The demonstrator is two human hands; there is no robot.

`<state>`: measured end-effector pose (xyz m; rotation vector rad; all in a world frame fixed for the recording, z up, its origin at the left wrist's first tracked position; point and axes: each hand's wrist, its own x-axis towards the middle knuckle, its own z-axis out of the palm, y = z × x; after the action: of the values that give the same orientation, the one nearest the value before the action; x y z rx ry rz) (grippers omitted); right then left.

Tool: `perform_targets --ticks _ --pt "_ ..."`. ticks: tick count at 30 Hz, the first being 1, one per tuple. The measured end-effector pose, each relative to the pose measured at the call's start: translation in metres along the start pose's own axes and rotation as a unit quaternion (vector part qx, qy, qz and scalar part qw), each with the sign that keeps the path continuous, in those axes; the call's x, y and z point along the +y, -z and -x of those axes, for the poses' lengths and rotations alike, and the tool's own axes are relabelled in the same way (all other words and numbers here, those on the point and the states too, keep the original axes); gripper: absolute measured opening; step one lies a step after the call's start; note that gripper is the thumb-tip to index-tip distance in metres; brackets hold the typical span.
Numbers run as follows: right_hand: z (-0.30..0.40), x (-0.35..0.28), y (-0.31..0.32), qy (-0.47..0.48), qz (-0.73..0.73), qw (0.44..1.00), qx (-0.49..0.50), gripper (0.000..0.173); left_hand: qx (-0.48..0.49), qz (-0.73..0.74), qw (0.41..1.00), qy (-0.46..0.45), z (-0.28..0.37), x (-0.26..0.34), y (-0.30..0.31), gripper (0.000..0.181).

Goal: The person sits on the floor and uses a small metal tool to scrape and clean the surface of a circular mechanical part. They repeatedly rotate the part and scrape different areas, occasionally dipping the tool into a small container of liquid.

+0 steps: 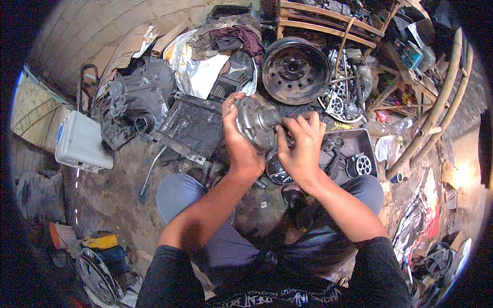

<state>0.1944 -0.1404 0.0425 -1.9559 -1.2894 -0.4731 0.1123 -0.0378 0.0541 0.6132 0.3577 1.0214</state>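
My left hand [242, 140] holds a rounded, greasy metal housing [252, 125] up above the floor, its stepped cylindrical nose turned to the right. The thumb and fingers of my right hand [302, 144] pinch at the tip of that nose; whether a small separate part sits between them is hidden. Below my hands stands a round dark pan [278, 167], partly covered by my right hand. Beside it is a dark rectangular tray [364, 136] with metal parts in it, among them a cylinder block with round holes [362, 164].
A steel wheel rim [295, 71] lies ahead, with a heap of metal parts [342, 100] to its right. At left are a black greasy metal box [196, 125], a gearbox-like casting [138, 92] and a grey plastic container [84, 140]. Wooden poles [427, 119] lean at right.
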Motion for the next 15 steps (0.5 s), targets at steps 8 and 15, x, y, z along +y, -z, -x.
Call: perform_targets --ticks 8,15 --pt "0.008 -0.01 -0.001 0.022 -0.037 0.999 0.01 0.017 0.031 -0.061 0.996 -0.057 -0.006 -0.006 0.01 0.031" --pt "0.008 -0.008 -0.006 -0.003 -0.059 0.998 0.008 0.017 0.018 -0.075 0.996 -0.054 -0.007 -0.009 0.013 0.036"
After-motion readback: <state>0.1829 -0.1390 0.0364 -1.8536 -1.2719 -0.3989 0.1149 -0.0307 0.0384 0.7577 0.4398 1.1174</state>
